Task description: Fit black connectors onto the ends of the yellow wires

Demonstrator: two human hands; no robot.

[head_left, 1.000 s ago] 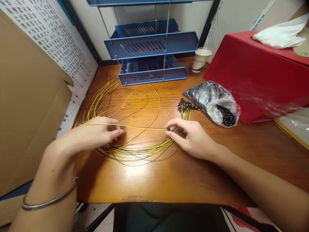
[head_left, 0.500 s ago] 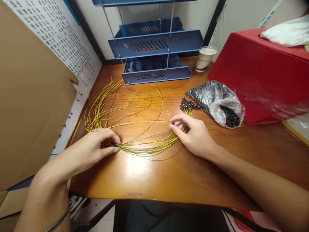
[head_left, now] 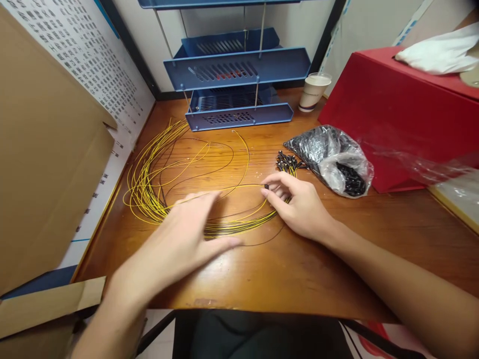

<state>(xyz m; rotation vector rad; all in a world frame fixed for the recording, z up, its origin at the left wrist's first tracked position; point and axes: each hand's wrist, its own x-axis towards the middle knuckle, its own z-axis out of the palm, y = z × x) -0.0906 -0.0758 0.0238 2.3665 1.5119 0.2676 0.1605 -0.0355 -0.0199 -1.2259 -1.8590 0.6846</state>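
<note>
A loose coil of thin yellow and black wires (head_left: 149,194) lies on the wooden desk (head_left: 262,269). My right hand (head_left: 299,204) pinches the black-tipped end of one yellow wire (head_left: 239,187) between thumb and forefinger. A cluster of black wire ends (head_left: 285,162) rests just beyond that hand. My left hand (head_left: 183,239) hovers over the coil's near side, fingers stretched out and blurred by motion, holding nothing.
A clear bag of small black parts (head_left: 333,157) sits right of the wires. A red box (head_left: 404,114) stands behind it, a paper cup (head_left: 312,92) beside a blue stacked tray rack (head_left: 235,75) at the back. Cardboard (head_left: 45,164) leans at the left.
My left hand has let go of the wires and swept right and toward the desk's middle. The right hand has barely moved, still holding the wire end.
</note>
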